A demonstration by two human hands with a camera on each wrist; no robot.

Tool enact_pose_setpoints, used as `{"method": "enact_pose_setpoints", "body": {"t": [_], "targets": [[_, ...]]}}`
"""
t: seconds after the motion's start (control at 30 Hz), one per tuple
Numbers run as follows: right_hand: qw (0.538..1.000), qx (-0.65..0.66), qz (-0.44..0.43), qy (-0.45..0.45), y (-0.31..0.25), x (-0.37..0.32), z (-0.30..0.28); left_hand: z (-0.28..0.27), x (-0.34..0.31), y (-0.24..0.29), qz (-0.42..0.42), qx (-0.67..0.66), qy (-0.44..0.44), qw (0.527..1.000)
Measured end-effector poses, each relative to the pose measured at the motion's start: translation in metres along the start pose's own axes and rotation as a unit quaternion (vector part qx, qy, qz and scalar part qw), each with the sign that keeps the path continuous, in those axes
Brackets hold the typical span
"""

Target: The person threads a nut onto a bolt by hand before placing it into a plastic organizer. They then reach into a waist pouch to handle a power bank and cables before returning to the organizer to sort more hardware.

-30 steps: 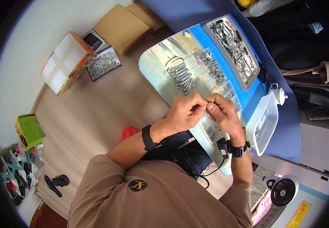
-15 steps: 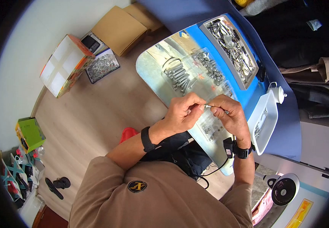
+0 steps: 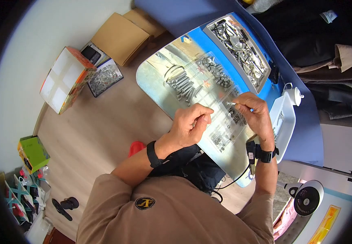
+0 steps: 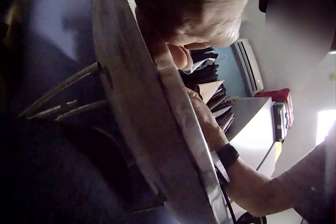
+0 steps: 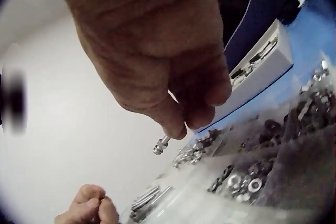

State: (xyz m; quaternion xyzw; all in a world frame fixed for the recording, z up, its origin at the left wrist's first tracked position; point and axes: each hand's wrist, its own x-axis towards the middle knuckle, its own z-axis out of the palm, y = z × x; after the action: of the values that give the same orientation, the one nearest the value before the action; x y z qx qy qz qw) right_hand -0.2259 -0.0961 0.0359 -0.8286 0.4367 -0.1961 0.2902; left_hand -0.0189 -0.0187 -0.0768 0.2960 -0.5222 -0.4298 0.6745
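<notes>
In the head view my right hand point(image 3: 257, 116) is over the clear compartment case point(image 3: 202, 96). Its thumb and fingertips pinch a small silver bolt point(image 5: 161, 145), whose end with a nut-like collar sticks out in the right wrist view. My left hand point(image 3: 190, 125) hovers by the near edge of the table, fingers curled and thumb against the forefinger, nothing visible between them. A gap separates the two hands. Inside the case lie long bolts point(image 3: 180, 84), larger nuts and bolts point(image 3: 217, 73), and small nuts and washers point(image 3: 220, 138).
A grey box point(image 3: 230, 61) of mixed screws stands on the blue tabletop beyond the case. To the right are a white tray point(image 3: 293, 122) with a few small parts and a white cup point(image 3: 294, 96). Cartons point(image 3: 121, 38) sit on the floor at left.
My hands were together at the bolt and have drawn apart. The right hand has moved right with the bolt, over the small compartments; the left has shifted slightly left.
</notes>
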Motion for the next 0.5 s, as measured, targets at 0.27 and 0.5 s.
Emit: {"method": "enact_pose_setpoints", "body": {"t": [0.27,0.5], "targets": [[0.994,-0.092,0.059,0.002,0.044,0.027,-0.025,0.000,0.001,0.000,0.058,0.071,-0.006,0.996],[0.996,-0.076,0.036,-0.029,0.057,0.046,-0.023,-0.001,0.003,0.005,0.038,0.089,-0.022,0.995]]}}
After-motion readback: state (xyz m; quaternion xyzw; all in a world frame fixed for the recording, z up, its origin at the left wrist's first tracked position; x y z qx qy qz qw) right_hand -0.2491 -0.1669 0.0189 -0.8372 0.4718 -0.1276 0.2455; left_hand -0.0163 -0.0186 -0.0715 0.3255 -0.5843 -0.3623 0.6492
